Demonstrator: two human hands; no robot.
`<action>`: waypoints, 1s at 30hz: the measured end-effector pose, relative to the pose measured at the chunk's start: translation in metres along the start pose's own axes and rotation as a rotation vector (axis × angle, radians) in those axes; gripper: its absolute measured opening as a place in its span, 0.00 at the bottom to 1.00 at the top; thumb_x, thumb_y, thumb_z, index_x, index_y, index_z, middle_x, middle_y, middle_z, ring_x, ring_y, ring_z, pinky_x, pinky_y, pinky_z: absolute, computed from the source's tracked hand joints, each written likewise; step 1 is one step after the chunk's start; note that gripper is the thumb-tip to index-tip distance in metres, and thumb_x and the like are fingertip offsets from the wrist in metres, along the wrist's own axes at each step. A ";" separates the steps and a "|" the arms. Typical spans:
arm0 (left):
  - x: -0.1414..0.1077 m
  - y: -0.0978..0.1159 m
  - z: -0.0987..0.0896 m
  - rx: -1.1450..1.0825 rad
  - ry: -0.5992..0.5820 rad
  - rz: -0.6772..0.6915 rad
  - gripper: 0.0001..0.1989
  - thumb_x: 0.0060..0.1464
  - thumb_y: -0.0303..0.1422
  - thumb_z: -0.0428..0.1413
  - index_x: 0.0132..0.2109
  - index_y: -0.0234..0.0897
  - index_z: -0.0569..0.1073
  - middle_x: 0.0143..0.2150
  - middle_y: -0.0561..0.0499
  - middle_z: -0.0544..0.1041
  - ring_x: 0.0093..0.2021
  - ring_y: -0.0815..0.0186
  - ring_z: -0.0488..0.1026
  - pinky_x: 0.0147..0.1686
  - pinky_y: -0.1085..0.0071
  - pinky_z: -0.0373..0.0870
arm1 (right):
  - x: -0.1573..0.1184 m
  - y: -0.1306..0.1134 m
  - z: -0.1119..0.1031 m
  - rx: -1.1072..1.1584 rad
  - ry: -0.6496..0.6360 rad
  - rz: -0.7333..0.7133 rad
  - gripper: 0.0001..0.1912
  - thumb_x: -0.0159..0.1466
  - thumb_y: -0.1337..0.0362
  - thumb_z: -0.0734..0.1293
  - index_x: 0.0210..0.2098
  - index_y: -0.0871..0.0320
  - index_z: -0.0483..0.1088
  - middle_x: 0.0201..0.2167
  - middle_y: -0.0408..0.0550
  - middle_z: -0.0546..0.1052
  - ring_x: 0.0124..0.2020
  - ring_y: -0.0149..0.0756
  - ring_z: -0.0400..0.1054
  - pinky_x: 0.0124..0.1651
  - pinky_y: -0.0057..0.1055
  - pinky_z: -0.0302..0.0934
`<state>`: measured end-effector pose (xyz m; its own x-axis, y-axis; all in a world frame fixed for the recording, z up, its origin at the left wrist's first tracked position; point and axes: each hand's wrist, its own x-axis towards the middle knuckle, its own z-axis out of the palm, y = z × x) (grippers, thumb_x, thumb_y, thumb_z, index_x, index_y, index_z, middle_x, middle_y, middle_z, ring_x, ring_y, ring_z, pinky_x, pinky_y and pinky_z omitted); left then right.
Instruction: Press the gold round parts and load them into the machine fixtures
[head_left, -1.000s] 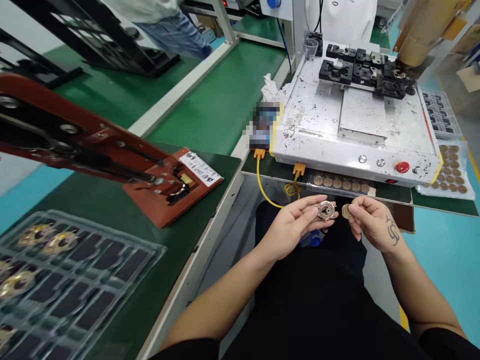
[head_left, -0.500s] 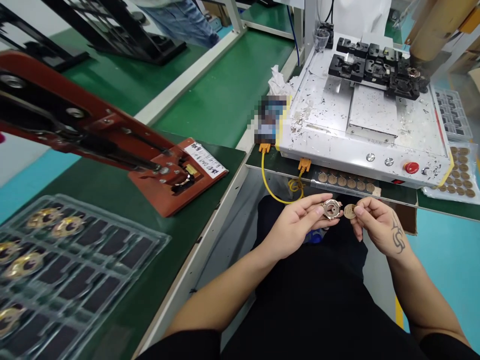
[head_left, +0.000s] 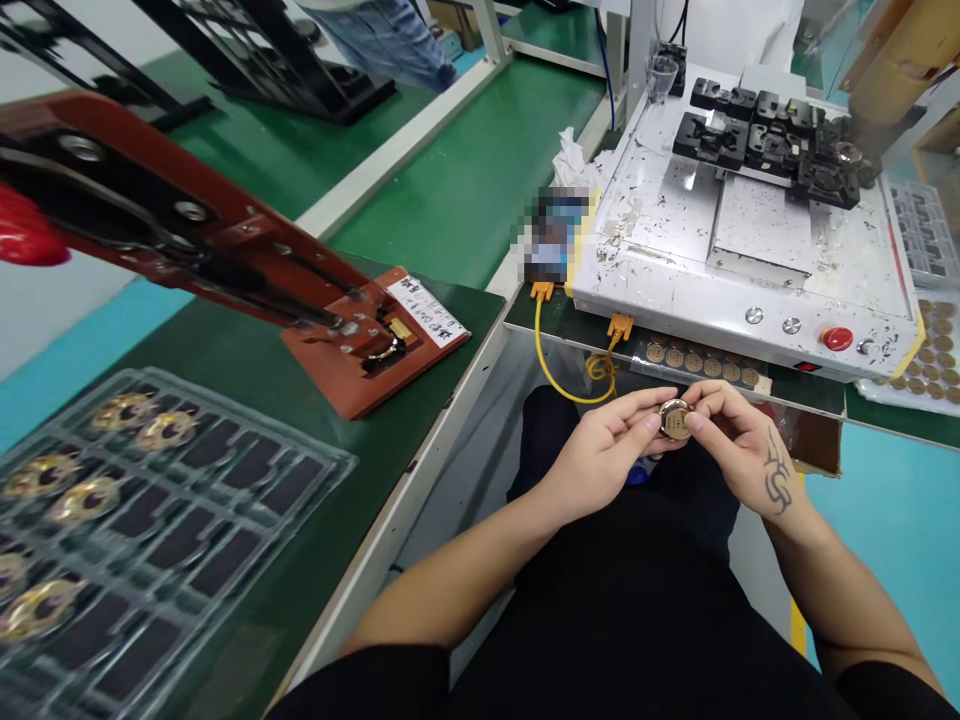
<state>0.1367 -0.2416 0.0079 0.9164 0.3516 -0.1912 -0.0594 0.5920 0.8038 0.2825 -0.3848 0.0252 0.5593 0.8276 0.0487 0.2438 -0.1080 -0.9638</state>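
My left hand is closed on the edge of a small gold-coloured watch case, held up over my lap. A round tan disc with small dark print lies over the opening of the case and covers its inside. With thumb and fingers closed, my right hand pinches the disc's right edge against the case. Both hands meet at the case, and their fingertips partly hide its rim.
A white machine with black fixtures stands ahead; brown disc sheets lie before it. Left are a red-brown lever press and a plastic tray holding gold parts. A yellow cable hangs between.
My right hand has moved left and brought the disc from beside the watch case onto it. The inside of the case, visible before, is now covered. The view has shifted slightly.
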 end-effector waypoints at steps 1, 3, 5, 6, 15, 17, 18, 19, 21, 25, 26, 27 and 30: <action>0.000 0.000 0.000 0.003 -0.001 0.003 0.28 0.64 0.45 0.69 0.64 0.34 0.80 0.61 0.38 0.84 0.59 0.46 0.84 0.66 0.46 0.79 | 0.000 0.000 0.001 0.000 0.004 0.001 0.13 0.74 0.54 0.72 0.35 0.53 0.73 0.48 0.49 0.76 0.49 0.41 0.73 0.52 0.37 0.68; -0.001 0.000 0.001 0.011 -0.001 0.009 0.28 0.64 0.45 0.69 0.64 0.33 0.80 0.61 0.38 0.84 0.59 0.47 0.84 0.66 0.46 0.79 | 0.000 0.000 0.002 0.004 0.009 0.004 0.14 0.74 0.53 0.72 0.35 0.53 0.73 0.48 0.49 0.76 0.48 0.41 0.73 0.51 0.37 0.68; -0.002 0.000 0.001 0.017 -0.002 0.012 0.28 0.64 0.45 0.69 0.64 0.33 0.79 0.60 0.38 0.84 0.60 0.46 0.83 0.66 0.47 0.79 | -0.001 0.001 0.001 0.007 0.009 0.009 0.14 0.74 0.53 0.72 0.36 0.53 0.73 0.48 0.49 0.76 0.48 0.41 0.73 0.51 0.37 0.69; -0.003 0.000 0.001 0.019 -0.002 0.011 0.28 0.65 0.45 0.69 0.64 0.33 0.79 0.60 0.38 0.84 0.60 0.46 0.83 0.66 0.47 0.79 | -0.001 0.001 0.001 0.007 0.010 0.010 0.14 0.74 0.52 0.72 0.35 0.53 0.73 0.48 0.50 0.76 0.48 0.41 0.73 0.51 0.37 0.69; -0.004 -0.003 0.004 0.039 -0.004 0.027 0.27 0.66 0.44 0.67 0.65 0.34 0.79 0.61 0.38 0.84 0.61 0.46 0.83 0.67 0.48 0.78 | -0.002 0.007 0.003 -0.043 0.036 -0.011 0.14 0.74 0.54 0.72 0.35 0.53 0.72 0.48 0.50 0.77 0.49 0.43 0.73 0.54 0.41 0.69; -0.004 -0.005 0.005 0.052 0.000 0.034 0.27 0.66 0.44 0.67 0.65 0.34 0.78 0.61 0.38 0.84 0.61 0.46 0.83 0.67 0.48 0.78 | -0.002 0.006 0.004 -0.077 0.061 -0.031 0.13 0.75 0.54 0.71 0.35 0.52 0.72 0.48 0.51 0.77 0.50 0.44 0.73 0.55 0.43 0.69; -0.004 -0.006 0.005 0.061 0.002 0.039 0.27 0.66 0.43 0.67 0.65 0.34 0.78 0.61 0.37 0.84 0.62 0.46 0.82 0.67 0.48 0.78 | -0.003 0.006 0.005 -0.098 0.073 -0.048 0.13 0.75 0.55 0.71 0.35 0.52 0.72 0.48 0.51 0.77 0.50 0.44 0.74 0.56 0.43 0.69; -0.004 -0.008 0.005 0.073 0.005 0.048 0.27 0.66 0.43 0.67 0.66 0.34 0.78 0.61 0.37 0.84 0.62 0.46 0.82 0.66 0.49 0.78 | -0.003 0.006 0.007 -0.120 0.086 -0.070 0.12 0.75 0.56 0.71 0.36 0.52 0.72 0.48 0.51 0.77 0.50 0.44 0.74 0.55 0.43 0.69; -0.005 -0.012 0.005 0.111 0.020 0.077 0.26 0.66 0.42 0.67 0.66 0.34 0.78 0.62 0.37 0.84 0.62 0.47 0.83 0.66 0.50 0.79 | -0.004 0.005 0.010 -0.176 0.119 -0.134 0.11 0.75 0.58 0.70 0.36 0.52 0.71 0.47 0.51 0.77 0.50 0.44 0.73 0.55 0.44 0.69; -0.005 -0.019 0.002 0.220 0.052 0.133 0.25 0.68 0.42 0.65 0.66 0.34 0.77 0.61 0.36 0.84 0.58 0.50 0.85 0.63 0.54 0.81 | -0.005 0.011 0.014 -0.316 0.202 -0.245 0.09 0.74 0.60 0.71 0.37 0.52 0.69 0.46 0.51 0.75 0.48 0.44 0.73 0.51 0.43 0.70; -0.005 -0.019 0.000 0.243 0.054 0.138 0.25 0.69 0.42 0.64 0.66 0.34 0.77 0.61 0.36 0.84 0.58 0.49 0.85 0.62 0.53 0.82 | -0.005 0.013 0.014 -0.342 0.209 -0.250 0.08 0.73 0.60 0.72 0.40 0.52 0.70 0.45 0.51 0.75 0.47 0.44 0.72 0.50 0.43 0.70; -0.004 -0.018 -0.001 0.267 0.051 0.141 0.25 0.70 0.43 0.63 0.66 0.34 0.77 0.61 0.36 0.84 0.57 0.49 0.85 0.61 0.53 0.82 | -0.004 0.015 0.013 -0.359 0.195 -0.251 0.06 0.73 0.60 0.72 0.44 0.52 0.71 0.46 0.51 0.74 0.46 0.44 0.71 0.49 0.42 0.70; -0.004 -0.011 -0.005 0.372 0.010 0.156 0.24 0.70 0.42 0.62 0.67 0.36 0.75 0.60 0.37 0.84 0.58 0.50 0.85 0.63 0.54 0.81 | 0.000 0.015 0.009 -0.384 0.064 -0.276 0.09 0.75 0.61 0.70 0.54 0.51 0.74 0.48 0.52 0.76 0.48 0.45 0.72 0.51 0.43 0.70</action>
<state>0.1318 -0.2460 -0.0034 0.9038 0.4244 -0.0546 -0.0485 0.2285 0.9723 0.2793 -0.3819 0.0086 0.4774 0.8196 0.3168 0.6584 -0.0949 -0.7467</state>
